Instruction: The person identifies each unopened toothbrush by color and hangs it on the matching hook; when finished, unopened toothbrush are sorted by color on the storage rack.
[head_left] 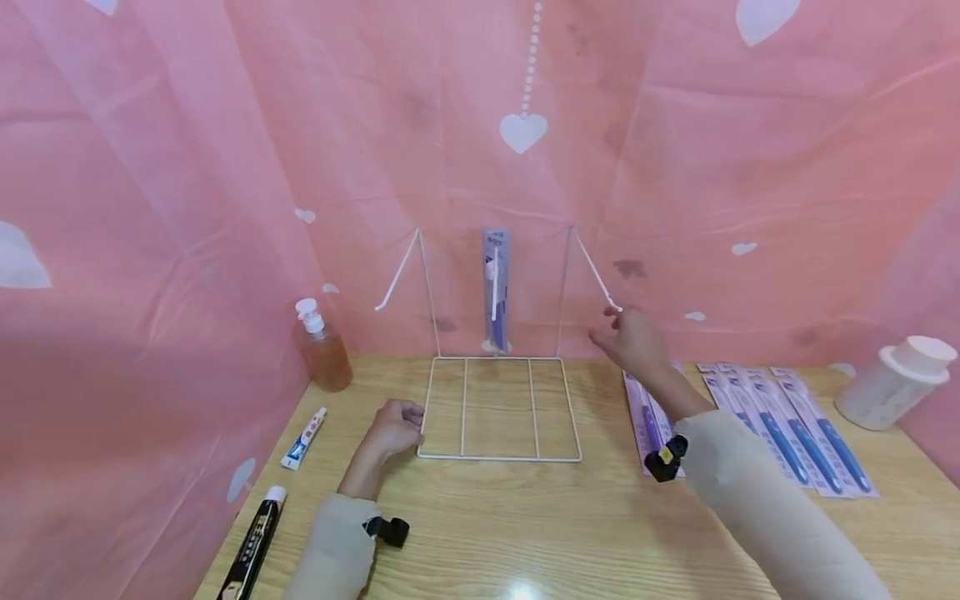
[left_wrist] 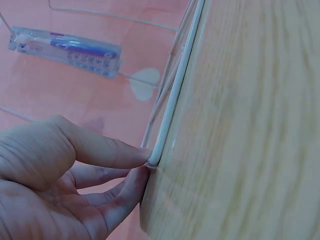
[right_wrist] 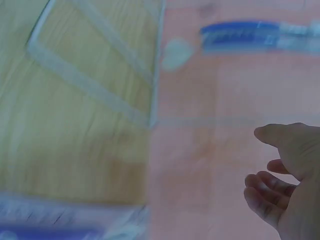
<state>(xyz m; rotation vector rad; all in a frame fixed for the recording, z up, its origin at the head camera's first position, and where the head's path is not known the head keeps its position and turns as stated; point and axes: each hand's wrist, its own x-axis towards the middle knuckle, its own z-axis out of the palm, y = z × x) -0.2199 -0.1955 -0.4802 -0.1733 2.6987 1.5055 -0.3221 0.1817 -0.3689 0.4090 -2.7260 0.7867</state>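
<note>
A white wire rack (head_left: 498, 457) stands on the table, with arms slanting forward from its uprights. On its middle arm hangs a packaged toothbrush (head_left: 496, 287), blue-handled in the left wrist view (left_wrist: 82, 52). My left hand (head_left: 395, 427) is at the rack's left side. In the left wrist view, thumb and forefinger pinch the white wire (left_wrist: 172, 102) near its bend, beside the table edge. Beside the tip of the rack's right arm (head_left: 596, 271), my right hand (head_left: 636, 342) is raised, thumb apart and fingers loosely bent. Nothing shows in its grasp in the right wrist view.
Right of the rack lie packaged purple toothbrushes (head_left: 647, 421) and several blue ones (head_left: 791, 429), then a white bottle (head_left: 888, 383). A pump bottle (head_left: 324, 354), a small toothpaste tube (head_left: 303, 439) and a black tube (head_left: 253, 542) line the left. Pink cloth (head_left: 465, 100) hangs behind.
</note>
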